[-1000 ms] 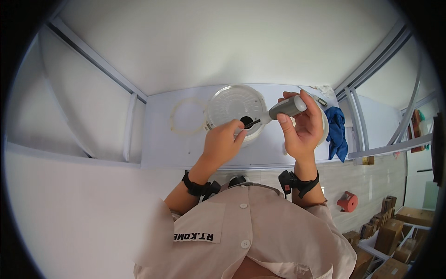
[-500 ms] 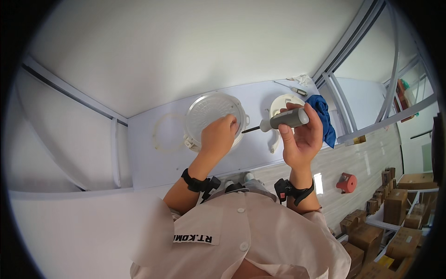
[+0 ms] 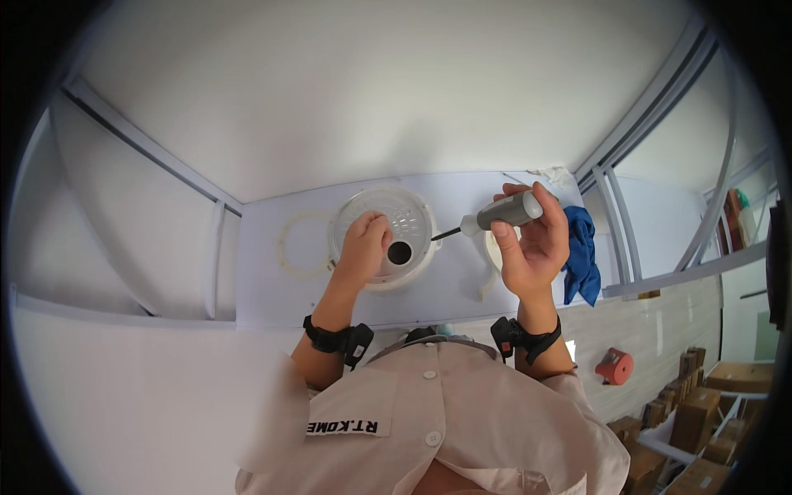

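Note:
My right hand (image 3: 535,243) is raised above the table with its fingers wrapped round a screwdriver (image 3: 505,212). The screwdriver has a grey handle, and its dark shaft points left and slightly down, toward the rim of a round, pale metal-topped part (image 3: 404,202). That part has slots on its face and a dark round hole (image 3: 399,252) near its front. My left hand (image 3: 367,239) is over the left side of this face, fingers pinched together; whatever they hold, if anything, is hidden. A cream curved part (image 3: 493,254) lies to the right, partly behind my right hand.
A thin pale ring (image 3: 285,247) lies left of the round part. At the right end of the table are a blue cloth (image 3: 582,260), a crumpled white cloth (image 3: 554,175) and another thin tool shaft (image 3: 517,179). A red stool (image 3: 615,367) and cardboard boxes (image 3: 693,417) stand on the right.
My left hand has moved left across the round part, and the dark hole now shows beside it. The screwdriver stays in my right hand. The table sits lower in the picture.

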The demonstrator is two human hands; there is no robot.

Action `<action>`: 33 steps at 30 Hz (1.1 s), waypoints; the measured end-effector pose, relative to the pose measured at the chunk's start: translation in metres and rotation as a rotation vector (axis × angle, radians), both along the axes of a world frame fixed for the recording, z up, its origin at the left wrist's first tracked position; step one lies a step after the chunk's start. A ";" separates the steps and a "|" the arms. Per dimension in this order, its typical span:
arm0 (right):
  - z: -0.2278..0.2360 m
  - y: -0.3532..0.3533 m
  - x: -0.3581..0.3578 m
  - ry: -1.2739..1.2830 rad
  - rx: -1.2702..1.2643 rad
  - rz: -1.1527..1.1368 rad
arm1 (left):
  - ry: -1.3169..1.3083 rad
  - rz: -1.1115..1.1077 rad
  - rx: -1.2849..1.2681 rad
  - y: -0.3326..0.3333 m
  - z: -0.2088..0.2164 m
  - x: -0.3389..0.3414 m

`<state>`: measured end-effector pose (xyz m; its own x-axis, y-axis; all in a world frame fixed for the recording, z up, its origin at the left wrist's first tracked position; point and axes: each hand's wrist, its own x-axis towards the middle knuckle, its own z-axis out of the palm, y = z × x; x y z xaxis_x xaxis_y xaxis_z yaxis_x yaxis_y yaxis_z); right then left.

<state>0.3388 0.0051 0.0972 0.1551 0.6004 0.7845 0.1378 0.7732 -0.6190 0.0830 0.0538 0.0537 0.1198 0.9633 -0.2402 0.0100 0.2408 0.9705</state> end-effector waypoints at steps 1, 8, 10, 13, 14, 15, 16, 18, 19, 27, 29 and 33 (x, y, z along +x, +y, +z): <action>0.000 0.003 0.000 0.007 -0.006 0.019 | -0.002 -0.014 -0.015 0.002 -0.004 -0.003; 0.002 0.022 0.002 0.014 -0.014 0.106 | -0.240 -0.108 -0.252 0.003 -0.003 0.008; 0.002 0.027 0.002 0.016 -0.008 0.120 | -0.353 -0.106 -0.254 0.004 -0.005 0.010; 0.004 0.031 0.003 0.019 -0.010 0.137 | -0.403 -0.158 -0.203 0.014 -0.023 0.005; 0.004 0.033 0.003 0.016 -0.010 0.140 | -0.399 -0.186 -0.178 0.020 -0.032 0.003; 0.004 0.034 0.003 0.015 -0.011 0.148 | -0.294 -0.189 -0.126 0.023 -0.041 0.002; 0.005 0.035 0.002 0.013 -0.006 0.153 | -0.189 -0.190 -0.075 0.027 -0.048 0.001; 0.004 0.038 0.003 0.007 -0.003 0.151 | 0.116 -0.150 0.067 0.026 -0.037 0.011; 0.004 0.040 0.004 0.007 -0.002 0.153 | 0.317 -0.099 0.162 0.020 -0.027 0.021; 0.003 0.047 0.006 0.023 -0.015 0.188 | 0.836 -0.006 0.419 0.022 -0.016 0.046; 0.003 0.049 0.009 0.021 -0.018 0.189 | 0.894 -0.017 0.442 0.027 -0.020 0.047; 0.001 0.053 0.012 0.037 -0.012 0.191 | 0.908 -0.039 0.413 0.029 -0.019 0.051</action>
